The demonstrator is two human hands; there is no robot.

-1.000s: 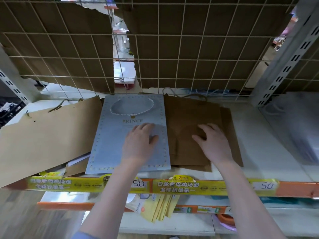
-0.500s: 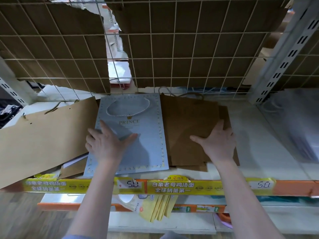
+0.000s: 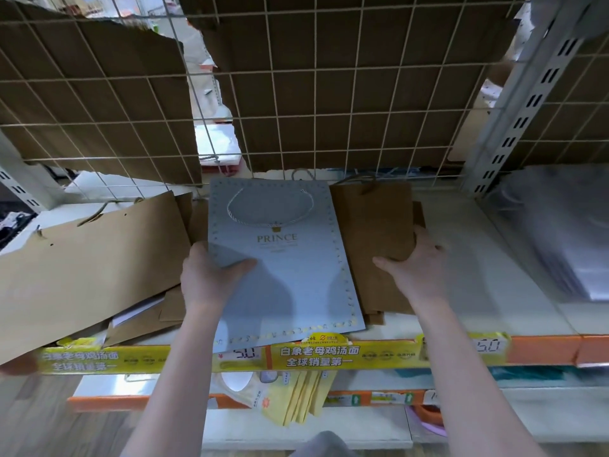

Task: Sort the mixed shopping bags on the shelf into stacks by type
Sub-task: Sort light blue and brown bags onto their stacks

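Left hand (image 3: 211, 278) pinching the left long edge of the pale blue "PRINCE" gift bag (image 3: 290, 265), thumb lying on the printed face, fingers tucked under the edge: a narrow grip, holding that bag. Right hand (image 3: 417, 268) set against the right edge of the small brown paper bags (image 3: 372, 232), thumb on top, fingers wrapped round the side; holding that stack, though how many bags lie in it cannot be told.

Blue bag flat on the shelf (image 3: 461, 291), rope handle toward the wire grid at the back, long axis running front to back, bottom edge overhanging the yellow price strip (image 3: 329, 356). Overlapping the small brown stack on its right and touching the large kraft bag (image 3: 82, 268) on its left, which lies tilted with more brown paper and a white sheet beneath.

Deciding relation: blue bag directly in the left hand, gripped midway along its long side, so likely to pivot or droop at both ends if raised by that hand alone. Probable step: lifting the blue bag clear of the brown ones while the right hand pins those down. Sorting apparently early, types not yet apart.
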